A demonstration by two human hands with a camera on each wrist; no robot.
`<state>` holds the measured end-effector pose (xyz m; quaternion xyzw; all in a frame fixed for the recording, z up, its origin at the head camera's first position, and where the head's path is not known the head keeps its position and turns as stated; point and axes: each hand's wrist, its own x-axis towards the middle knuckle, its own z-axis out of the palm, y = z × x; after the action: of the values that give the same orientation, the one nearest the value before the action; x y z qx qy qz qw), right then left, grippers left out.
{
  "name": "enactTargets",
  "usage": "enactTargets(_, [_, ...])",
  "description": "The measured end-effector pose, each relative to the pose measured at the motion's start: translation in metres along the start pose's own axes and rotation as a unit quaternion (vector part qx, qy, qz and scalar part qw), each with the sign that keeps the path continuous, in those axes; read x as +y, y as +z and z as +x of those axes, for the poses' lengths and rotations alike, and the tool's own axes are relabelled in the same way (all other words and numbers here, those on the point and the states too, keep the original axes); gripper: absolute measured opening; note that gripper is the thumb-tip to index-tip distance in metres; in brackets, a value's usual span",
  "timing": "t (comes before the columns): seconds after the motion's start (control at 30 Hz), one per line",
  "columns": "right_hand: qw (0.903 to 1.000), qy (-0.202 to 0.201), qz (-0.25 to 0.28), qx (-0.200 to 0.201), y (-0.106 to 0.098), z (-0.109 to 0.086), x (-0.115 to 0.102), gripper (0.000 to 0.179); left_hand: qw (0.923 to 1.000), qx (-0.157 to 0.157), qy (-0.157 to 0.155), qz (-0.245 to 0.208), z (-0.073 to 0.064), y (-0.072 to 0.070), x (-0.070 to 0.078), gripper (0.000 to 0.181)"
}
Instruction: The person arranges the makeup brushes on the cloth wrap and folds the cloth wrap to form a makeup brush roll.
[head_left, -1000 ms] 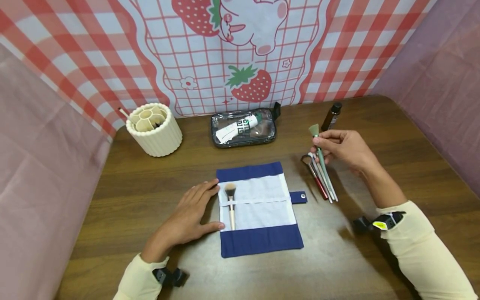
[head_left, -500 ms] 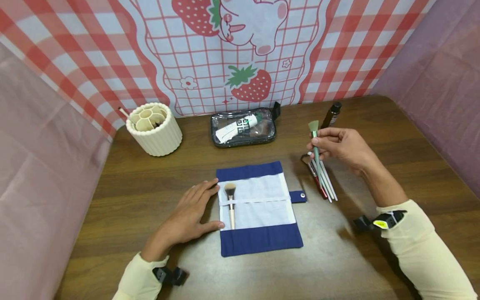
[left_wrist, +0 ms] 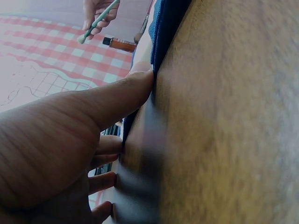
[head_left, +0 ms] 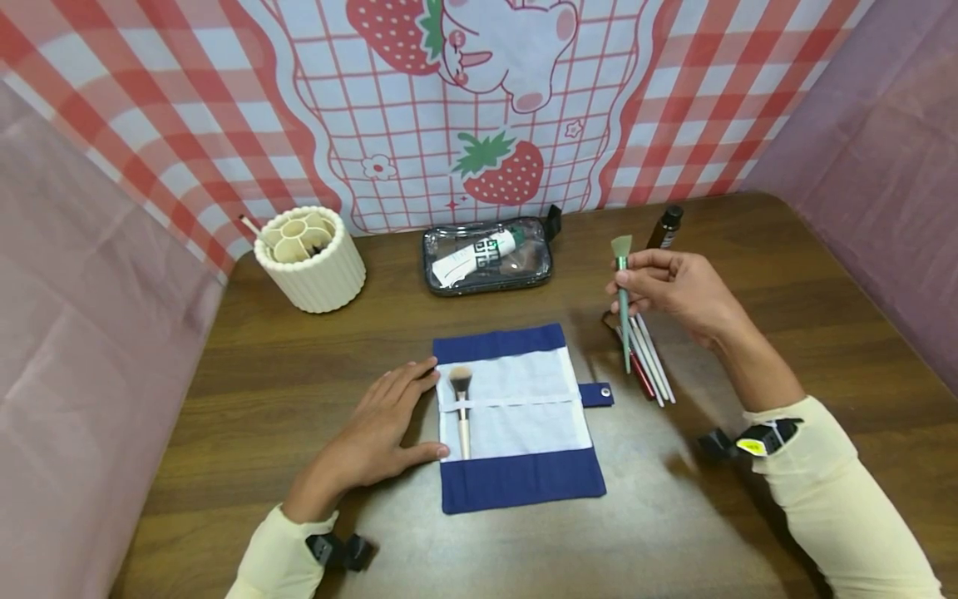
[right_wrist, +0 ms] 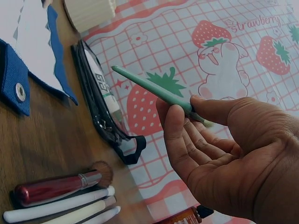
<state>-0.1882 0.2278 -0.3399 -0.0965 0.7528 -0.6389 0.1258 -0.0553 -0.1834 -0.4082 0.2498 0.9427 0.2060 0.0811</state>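
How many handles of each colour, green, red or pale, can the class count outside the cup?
Green handle: 1, in the right hand
Red handle: 1
Pale handles: 4, three beside the roll, one on it
Total: 6

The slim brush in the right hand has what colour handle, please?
Its tapered handle is green, clearest in the right wrist view.

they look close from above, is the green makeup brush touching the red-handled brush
Apart. The right wrist view shows a clear gap between the raised green makeup brush and the red-handled brush.
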Motion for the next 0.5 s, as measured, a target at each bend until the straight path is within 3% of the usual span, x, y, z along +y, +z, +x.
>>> enactTargets(0.5, [0.9996,-0.018,-0.02,-0.007,0.012,0.008,-0.002,0.04,1.0,0.003,0.003,-0.001,0.0,0.002,-0.001,0.097])
